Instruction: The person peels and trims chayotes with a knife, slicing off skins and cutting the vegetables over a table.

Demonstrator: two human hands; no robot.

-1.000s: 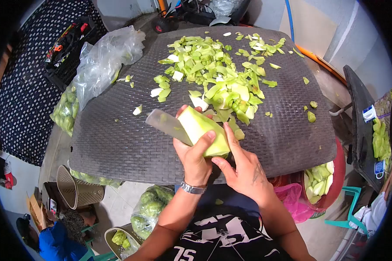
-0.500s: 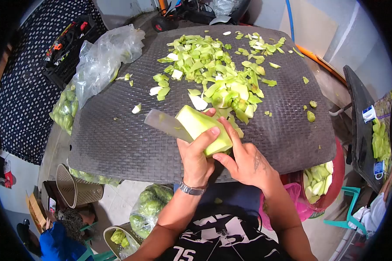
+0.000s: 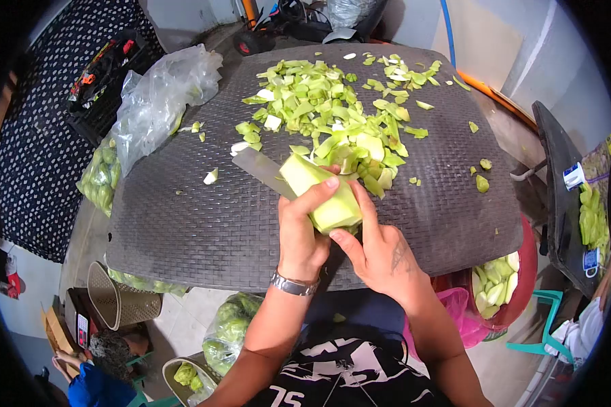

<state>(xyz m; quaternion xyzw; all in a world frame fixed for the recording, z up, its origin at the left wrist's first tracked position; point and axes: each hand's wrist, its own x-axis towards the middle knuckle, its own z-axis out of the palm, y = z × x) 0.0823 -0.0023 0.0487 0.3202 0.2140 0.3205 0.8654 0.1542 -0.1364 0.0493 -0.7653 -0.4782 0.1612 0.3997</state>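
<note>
Over the near part of the woven dark table, a mostly peeled pale green chayote (image 3: 322, 190) is held between my two hands. My left hand (image 3: 302, 227) is closed around a knife, its handle hidden in the palm. The wide knife blade (image 3: 261, 169) points up and left beside the chayote, and my left thumb lies on top of the chayote. My right hand (image 3: 377, 251) grips the chayote from the right and below, some fingers hidden behind it. Just beyond my hands lies a large heap of green peelings (image 3: 319, 102).
A clear plastic bag (image 3: 163, 102) lies on the table's left edge. A red tub (image 3: 526, 271) of cut pieces stands below right. Bagged chayotes (image 3: 231, 329) and a beige basket (image 3: 115, 298) sit on the floor. A person in blue (image 3: 98, 386) is at lower left.
The knife blade has shifted slightly up and right, angling more steeply beside the chayote. Both hands keep their hold. At lower left, the person's hands now show by a cardboard box.
</note>
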